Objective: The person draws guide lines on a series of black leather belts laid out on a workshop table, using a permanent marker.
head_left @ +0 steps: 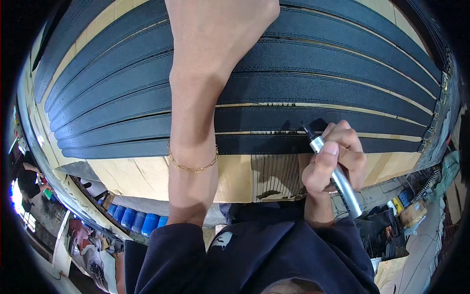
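Note:
Several black leather belts (303, 88) with stitched edges lie side by side on cardboard (132, 176). Small holes show at their left ends, and metal fittings (433, 117) line the right ends. My right hand (338, 159) is closed around a silver marker (345, 188), whose dark tip points away from me, close over the two nearest belts. Stretched forward across the belts is my left arm, with a gold chain bracelet at the wrist. My left hand (223, 29) is over the farther belts, its fingers cut off by the top edge of the view.
Blue barrels (149, 224) stand on the floor at the lower left. Boxes (412, 213) and dark items are piled at the lower right. Scraps of material (93, 255) lie at the left, and another person (29, 179) is at the far left edge.

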{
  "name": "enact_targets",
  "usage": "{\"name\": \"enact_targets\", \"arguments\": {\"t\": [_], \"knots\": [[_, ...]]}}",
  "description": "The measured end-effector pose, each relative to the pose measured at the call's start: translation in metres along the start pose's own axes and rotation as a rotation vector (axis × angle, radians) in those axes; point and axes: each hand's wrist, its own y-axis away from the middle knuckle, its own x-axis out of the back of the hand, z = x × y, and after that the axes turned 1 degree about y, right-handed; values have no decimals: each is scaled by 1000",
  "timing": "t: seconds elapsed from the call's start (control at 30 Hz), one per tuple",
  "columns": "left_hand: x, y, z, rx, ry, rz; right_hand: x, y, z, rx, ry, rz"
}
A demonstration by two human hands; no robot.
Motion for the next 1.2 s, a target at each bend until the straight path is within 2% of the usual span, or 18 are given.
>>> {"name": "enact_targets", "arguments": {"t": [0.2, 0.27, 0.33, 0.5, 0.53, 0.63, 0.67, 0.73, 0.8, 0.87, 1.0, 1.2], "knots": [[1, -1, 3, 0, 17, -13, -5, -2, -1, 72, -99, 35], [0, 0, 2, -15, 17, 1, -4, 0, -1, 42, -120, 62], [-1, 0, 1, -31, 15, 14, 4, 0, -3, -108, -103, -22], [-2, 1, 1, -50, -62, 28, 11, -1, 0, -175, -345, 350], [-2, 0, 1, -59, -54, 29, 26, 1, 2, -148, -457, 336], [-2, -2, 8, 19, -37, 14, 64, 2, 8, -67, -158, 359], [-4, -1, 6, 11, -32, 11, 70, 1, 4, -98, -91, 374], [-12, 1, -5, -61, -50, 97, 79, 6, -4, -191, -57, 330], [-11, 1, 3, -87, -63, 104, 79, 11, -9, -201, -27, 96], [-5, 3, 13, -88, -61, 101, 65, 9, -9, -75, -22, -77], [-11, 0, -5, -112, -103, 107, 28, 27, -18, -118, -28, -55], [-12, -1, -7, -129, -92, 110, 19, 28, -17, -54, 162, -82]]}}
